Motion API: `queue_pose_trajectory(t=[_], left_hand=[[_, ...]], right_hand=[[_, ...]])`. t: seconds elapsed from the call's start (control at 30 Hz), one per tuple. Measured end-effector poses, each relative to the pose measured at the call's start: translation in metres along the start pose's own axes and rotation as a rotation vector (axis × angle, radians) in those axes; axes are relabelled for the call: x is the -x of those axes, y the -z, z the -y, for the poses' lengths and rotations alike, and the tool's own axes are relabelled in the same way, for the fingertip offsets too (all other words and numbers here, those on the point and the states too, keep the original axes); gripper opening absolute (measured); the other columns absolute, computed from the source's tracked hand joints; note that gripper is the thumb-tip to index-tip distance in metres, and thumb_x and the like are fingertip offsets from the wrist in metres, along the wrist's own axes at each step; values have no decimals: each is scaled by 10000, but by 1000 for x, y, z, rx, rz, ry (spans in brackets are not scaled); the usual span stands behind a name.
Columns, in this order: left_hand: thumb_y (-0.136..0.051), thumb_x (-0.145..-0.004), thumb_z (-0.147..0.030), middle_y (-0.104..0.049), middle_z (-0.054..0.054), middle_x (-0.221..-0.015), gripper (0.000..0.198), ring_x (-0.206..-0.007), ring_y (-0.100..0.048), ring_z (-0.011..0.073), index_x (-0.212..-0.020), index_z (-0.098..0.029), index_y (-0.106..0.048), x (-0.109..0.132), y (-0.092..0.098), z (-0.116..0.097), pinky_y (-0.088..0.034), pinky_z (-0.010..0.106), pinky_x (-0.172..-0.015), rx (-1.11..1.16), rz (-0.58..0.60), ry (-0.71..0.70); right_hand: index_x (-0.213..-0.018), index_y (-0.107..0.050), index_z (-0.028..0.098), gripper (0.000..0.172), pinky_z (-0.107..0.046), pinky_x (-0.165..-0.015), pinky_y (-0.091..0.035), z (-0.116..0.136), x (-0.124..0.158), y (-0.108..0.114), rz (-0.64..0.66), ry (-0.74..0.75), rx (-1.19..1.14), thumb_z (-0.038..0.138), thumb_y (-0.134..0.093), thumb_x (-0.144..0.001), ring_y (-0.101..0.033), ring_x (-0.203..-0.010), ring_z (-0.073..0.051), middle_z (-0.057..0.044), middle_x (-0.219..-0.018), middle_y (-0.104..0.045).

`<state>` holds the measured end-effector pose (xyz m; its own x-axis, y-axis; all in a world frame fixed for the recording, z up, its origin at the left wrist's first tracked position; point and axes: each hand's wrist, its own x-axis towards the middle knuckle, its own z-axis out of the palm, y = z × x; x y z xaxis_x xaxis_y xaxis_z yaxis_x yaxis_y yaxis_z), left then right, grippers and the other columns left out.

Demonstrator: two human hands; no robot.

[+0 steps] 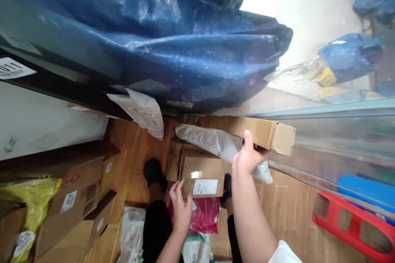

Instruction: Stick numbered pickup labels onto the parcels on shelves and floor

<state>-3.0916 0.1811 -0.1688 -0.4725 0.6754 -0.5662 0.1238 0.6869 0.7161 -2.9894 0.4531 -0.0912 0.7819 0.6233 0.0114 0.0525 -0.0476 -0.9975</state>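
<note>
A long, narrow cardboard box (284, 139) stretches along the foot of the glass panel, and my right hand (247, 159) is closed on it near its right end. The thumb shows against the box; the fingers are partly hidden. Just under this box lies a long package in clear plastic wrap (212, 141), with a printed label. My left hand (181, 207) is open with fingers apart, at the lower left corner of a smaller cardboard box (202, 168) with a white label; whether it touches the box I cannot tell. A pink plastic mailer (205, 213) lies below that box.
Large blue bags (185, 57) fill the upper view behind the glass edge (324, 109). A white bag (142, 111) hangs off the black shelf edge (61, 92). Labelled cartons (74, 197) and a yellow bag (37, 197) stand left. A red plastic frame (352, 222) is right.
</note>
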Motion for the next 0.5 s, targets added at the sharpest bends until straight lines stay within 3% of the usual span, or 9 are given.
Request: queue_pose_trajectory(t=[0.13,0.27,0.37,0.5], left_hand=[[-456,-820,-237,-360,91,-1291,471,-1289,-443,302,-1260,-405,-451,8,-18,6,-426,509,-1088,16,-1,45],[-486,-807,-226,-350,127,-1296,468,-1313,-416,315,-1269,-298,-466,-15,-31,-13,-363,510,-1141,-77,43,-10],[-561,-761,-200,-361,171,-1336,588,-1334,-384,335,-1334,-208,-429,-40,-51,-46,-305,528,-1172,-186,118,-150],[-638,-745,-236,-372,153,-1492,749,-1400,-302,333,-1445,-216,-373,-68,-99,-110,-293,503,-1182,-241,392,-540]], right_hand=[[-1222,-485,171,716,-442,-1097,-485,6,-14,-3,7,-14,-8,403,-836,-643,-580,-1224,-256,-140,-1346,-577],[-1226,-474,161,721,-445,-1105,-473,4,-23,-9,13,25,11,415,-826,-651,-556,-1248,-261,-151,-1368,-551],[-1190,-488,129,714,-461,-1086,-484,5,-27,-10,12,-23,12,418,-831,-634,-580,-1214,-281,-188,-1324,-574],[-1194,-491,140,673,-465,-1086,-479,14,-25,-9,29,96,69,406,-815,-667,-585,-1204,-265,-173,-1313,-584]])
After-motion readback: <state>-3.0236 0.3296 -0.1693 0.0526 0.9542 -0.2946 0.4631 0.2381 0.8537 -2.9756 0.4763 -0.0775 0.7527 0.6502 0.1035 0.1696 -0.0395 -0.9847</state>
